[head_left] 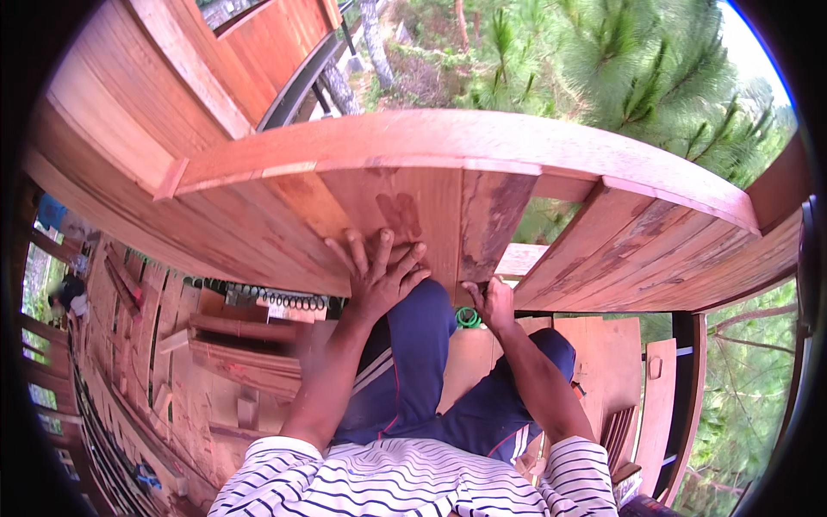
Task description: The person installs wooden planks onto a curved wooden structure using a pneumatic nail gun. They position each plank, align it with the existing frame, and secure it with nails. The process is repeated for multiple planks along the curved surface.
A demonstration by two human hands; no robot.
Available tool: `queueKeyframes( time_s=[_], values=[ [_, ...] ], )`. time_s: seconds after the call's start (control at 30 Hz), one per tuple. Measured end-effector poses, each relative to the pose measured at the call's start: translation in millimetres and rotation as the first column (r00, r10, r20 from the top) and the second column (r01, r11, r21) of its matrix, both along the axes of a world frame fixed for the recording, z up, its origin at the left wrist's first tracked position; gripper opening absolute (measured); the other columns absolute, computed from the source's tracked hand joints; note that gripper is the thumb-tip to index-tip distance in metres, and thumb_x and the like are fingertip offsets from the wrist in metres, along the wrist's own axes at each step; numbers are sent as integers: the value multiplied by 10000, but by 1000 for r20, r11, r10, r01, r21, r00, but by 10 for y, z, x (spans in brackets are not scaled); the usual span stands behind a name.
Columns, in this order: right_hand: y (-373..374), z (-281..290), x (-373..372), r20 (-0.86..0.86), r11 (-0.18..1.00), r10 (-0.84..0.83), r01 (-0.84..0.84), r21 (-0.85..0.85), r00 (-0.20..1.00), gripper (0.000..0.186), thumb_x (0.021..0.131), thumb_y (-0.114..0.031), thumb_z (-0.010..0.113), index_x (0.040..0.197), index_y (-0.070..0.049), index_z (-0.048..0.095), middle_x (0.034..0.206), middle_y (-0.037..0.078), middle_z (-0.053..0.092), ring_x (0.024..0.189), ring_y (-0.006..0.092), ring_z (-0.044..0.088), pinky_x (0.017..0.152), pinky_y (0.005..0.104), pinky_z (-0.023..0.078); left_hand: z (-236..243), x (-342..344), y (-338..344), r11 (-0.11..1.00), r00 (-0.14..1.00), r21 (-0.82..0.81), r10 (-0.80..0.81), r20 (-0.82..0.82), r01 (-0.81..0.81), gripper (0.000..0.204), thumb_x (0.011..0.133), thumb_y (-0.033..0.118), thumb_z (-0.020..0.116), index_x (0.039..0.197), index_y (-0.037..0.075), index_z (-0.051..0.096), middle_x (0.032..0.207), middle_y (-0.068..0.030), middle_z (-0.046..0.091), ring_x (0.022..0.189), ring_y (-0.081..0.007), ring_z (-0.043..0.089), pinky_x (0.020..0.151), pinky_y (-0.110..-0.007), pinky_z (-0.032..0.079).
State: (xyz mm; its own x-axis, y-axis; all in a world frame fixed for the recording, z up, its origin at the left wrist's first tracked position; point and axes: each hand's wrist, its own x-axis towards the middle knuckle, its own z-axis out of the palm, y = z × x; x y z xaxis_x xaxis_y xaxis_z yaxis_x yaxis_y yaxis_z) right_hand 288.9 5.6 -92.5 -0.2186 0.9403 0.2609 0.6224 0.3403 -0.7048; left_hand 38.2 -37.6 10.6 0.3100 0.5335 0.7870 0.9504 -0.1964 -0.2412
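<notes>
A waist-high panel of upright reddish boards stands before me under a curved-looking top rail [465, 138]. My left hand [379, 267] lies against the boards [370, 202] with its fingers spread, holding nothing. To its right, my right hand [494, 303] is closed at the lower end of a dark-stained wooden board [495, 215]; its fingertips are partly hidden. Right of this board is an open gap [551, 215] with greenery showing through, and beyond it more upright boards [637, 241] continue. My left knee [422, 314] is bent close to the panel, just below my left hand.
Stacked timber [250, 353] lies on the plank floor to my left. A green coil [468, 318] sits between my knees. More boards [659, 388] lean at the right near a dark post [685, 362]. Pine trees [637, 69] stand outside, beyond the rail.
</notes>
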Motion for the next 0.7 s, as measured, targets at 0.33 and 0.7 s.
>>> queueKeyframes(
  time_s=[0.33,0.7],
  values=[
    [-34,-115,84,-203,994,-50,28,-110,978,423,904,-261,740,727,74,552,644,149,627,586,170,523,573,366,462,-1010,-1200,-2148,714,545,-584,687,480,-386,805,854,445,697,1525,187,334,1609,-243,100,1479,-457,86,1146,-644,79],
    [-37,-84,63,-233,992,57,-81,-95,971,312,959,-217,665,944,93,633,797,122,664,696,160,560,633,317,471,-2577,-1849,-4881,-167,-873,-953,464,151,-253,1156,682,671,748,1457,-58,296,1386,-313,380,1285,-416,442,1069,-521,395]
  ],
)
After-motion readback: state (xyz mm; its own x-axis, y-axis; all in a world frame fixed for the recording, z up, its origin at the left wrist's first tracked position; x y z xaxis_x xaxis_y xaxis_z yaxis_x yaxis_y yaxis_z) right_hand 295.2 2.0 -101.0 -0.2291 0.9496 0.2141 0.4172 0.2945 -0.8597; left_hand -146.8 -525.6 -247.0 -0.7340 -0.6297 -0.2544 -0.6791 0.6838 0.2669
